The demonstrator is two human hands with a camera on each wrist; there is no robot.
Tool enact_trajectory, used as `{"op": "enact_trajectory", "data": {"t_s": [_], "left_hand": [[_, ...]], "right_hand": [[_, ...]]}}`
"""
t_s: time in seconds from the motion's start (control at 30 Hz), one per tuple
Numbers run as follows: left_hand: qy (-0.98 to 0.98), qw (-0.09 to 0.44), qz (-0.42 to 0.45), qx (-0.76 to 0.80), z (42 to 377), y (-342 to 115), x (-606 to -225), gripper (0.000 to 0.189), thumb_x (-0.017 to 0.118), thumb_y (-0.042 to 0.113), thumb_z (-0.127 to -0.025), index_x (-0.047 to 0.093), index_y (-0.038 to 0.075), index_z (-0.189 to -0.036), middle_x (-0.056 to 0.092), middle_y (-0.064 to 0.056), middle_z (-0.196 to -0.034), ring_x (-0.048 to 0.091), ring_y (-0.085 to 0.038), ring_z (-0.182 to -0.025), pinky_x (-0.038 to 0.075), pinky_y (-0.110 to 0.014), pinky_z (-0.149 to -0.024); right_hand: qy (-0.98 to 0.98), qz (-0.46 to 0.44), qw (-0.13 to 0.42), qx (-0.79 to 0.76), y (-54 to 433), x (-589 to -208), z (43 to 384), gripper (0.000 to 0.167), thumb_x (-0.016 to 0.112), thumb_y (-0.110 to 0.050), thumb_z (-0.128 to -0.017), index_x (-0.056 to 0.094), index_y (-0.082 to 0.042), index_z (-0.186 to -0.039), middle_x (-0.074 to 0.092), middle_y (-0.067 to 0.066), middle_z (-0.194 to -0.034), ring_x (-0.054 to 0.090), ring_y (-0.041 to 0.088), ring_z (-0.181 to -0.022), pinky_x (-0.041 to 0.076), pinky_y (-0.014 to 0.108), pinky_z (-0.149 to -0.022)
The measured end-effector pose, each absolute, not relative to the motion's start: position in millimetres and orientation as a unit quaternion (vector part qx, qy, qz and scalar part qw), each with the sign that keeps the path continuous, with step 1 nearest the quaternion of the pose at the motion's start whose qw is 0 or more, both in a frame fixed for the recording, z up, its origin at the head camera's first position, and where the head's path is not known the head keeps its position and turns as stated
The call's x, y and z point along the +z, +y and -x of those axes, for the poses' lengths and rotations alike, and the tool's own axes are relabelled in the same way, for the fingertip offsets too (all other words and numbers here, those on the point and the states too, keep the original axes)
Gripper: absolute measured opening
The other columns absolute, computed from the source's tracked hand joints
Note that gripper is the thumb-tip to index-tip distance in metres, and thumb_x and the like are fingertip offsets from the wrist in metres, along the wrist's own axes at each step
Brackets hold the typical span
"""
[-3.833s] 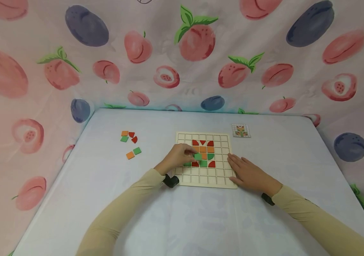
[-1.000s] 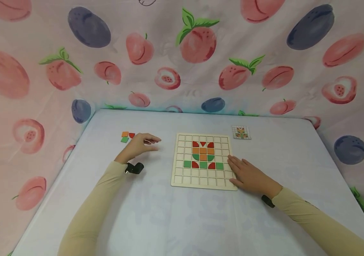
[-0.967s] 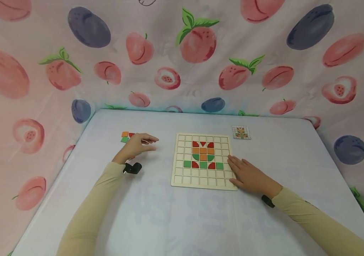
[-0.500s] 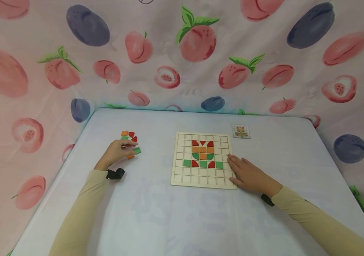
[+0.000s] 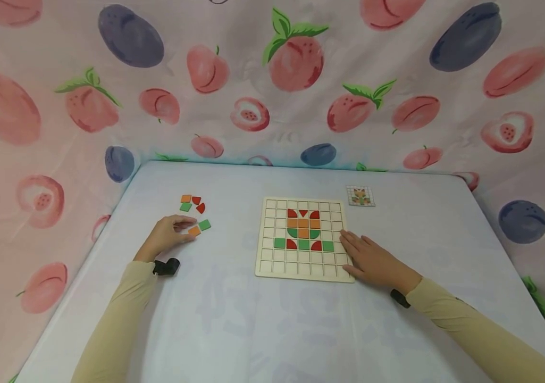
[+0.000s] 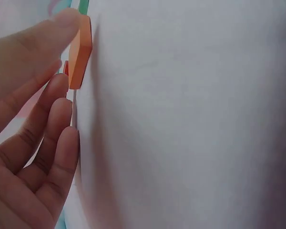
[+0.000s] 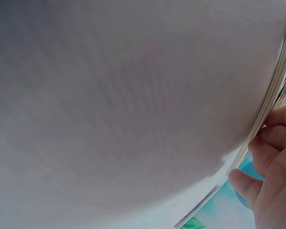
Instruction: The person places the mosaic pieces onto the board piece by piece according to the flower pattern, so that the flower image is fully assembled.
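My left hand [image 5: 164, 235] is at the left of the table, thumb and fingertips spread around the near end of an orange square tile [image 5: 194, 231]. In the left wrist view, the thumb tip overlaps this orange tile [image 6: 80, 55], which lies flat on the cloth, with the other fingers apart from the thumb. A green square tile [image 5: 204, 225] lies against its far corner. My right hand [image 5: 377, 260] rests with straight fingers at the right edge of a wooden grid board [image 5: 272, 268]. Red, orange and green tiles form a flower shape on the board.
Behind the left hand lie loose tiles: an orange square [image 5: 186, 198], a green square [image 5: 185, 207] and two red pieces [image 5: 200, 208]. A small picture card [image 5: 361, 196] with a similar pattern lies behind the board. Fruit-printed cloth [image 5: 272, 127] hangs behind the table.
The green square once held over the board now lies at the right end of its lower tile row. My left hand has moved left to the orange tile; my right hand stays put.
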State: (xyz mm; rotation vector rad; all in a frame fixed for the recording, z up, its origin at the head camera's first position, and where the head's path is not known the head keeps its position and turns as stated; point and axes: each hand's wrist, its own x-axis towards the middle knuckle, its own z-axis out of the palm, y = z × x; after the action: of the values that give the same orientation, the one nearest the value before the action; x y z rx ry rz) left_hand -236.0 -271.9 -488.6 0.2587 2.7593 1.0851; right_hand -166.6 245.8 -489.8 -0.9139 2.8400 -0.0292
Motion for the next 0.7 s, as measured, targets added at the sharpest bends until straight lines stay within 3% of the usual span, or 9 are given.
{"op": "enact_trajectory", "data": {"t_s": [0.3, 0.7], "left_hand": [[0.930, 0.103, -0.084, 0.344, 242, -267, -489, 0.044, 0.076, 0.018, -0.078, 0.064, 0.004, -0.118, 0.064, -0.015, -0.118, 0.058, -0.028, -0.105, 0.047, -0.044, -0.093], [0.941, 0.090, -0.081, 0.317, 251, -253, -487, 0.031, 0.075, 0.017, -0.078, 0.069, 0.005, -0.106, 0.067, -0.012, -0.100, 0.057, -0.023, -0.092, 0.046, -0.033, -0.082]], "right_hand": [[0.949, 0.306, 0.078, -0.010, 245, -488, 166, 0.073, 0.050, -0.044, -0.094, 0.027, 0.002, -0.146, 0.025, 0.018, -0.154, 0.028, 0.033, -0.141, 0.029, 0.054, -0.110], [0.948, 0.308, 0.074, -0.027, 246, -488, 165, 0.072, 0.053, -0.040, -0.093, 0.028, 0.004, -0.145, 0.025, 0.019, -0.153, 0.028, 0.034, -0.141, 0.029, 0.054, -0.110]]}}
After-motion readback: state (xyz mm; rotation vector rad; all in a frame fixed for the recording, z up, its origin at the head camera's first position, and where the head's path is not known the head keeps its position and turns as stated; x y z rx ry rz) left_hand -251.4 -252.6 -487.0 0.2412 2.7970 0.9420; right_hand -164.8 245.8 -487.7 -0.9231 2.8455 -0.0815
